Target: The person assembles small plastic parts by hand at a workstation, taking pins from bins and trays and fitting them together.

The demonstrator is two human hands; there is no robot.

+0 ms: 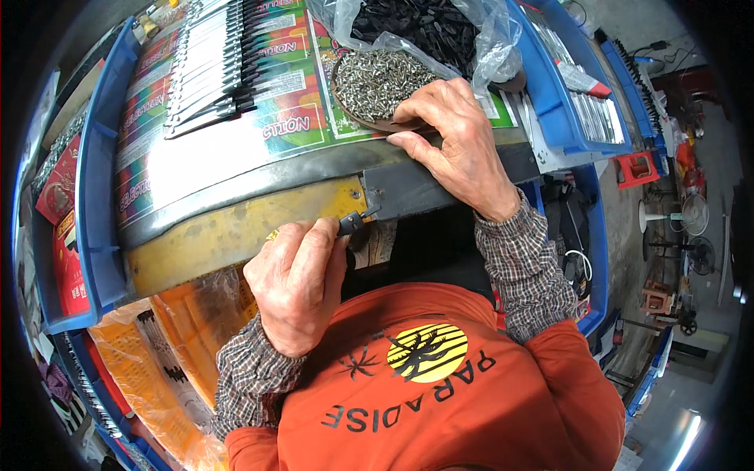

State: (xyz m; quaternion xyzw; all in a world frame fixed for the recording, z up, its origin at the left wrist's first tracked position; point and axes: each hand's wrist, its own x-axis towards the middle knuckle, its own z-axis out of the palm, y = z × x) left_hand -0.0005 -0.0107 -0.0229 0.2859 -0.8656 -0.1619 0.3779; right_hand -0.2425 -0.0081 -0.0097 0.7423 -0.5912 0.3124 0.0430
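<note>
My left hand [298, 279] is closed on a small dark metal part [351, 222], holding it against the front edge of the worktable [236, 228], by the yellow strip. My right hand [452, 145] rests on the table edge with its fingers reaching into a round brown dish [345, 110] heaped with small silver screws [377, 78]. Whether its fingertips pinch a screw is hidden. Behind the dish lies a clear plastic bag [487, 39] of small black parts.
A row of shiny metal tools with black handles [208, 71] lies on the colourful printed sheet [290, 125] at the table's left. Blue bins [98, 196] flank the table. Orange packets [157, 369] hang at lower left. Another blue tray [565, 94] stands right.
</note>
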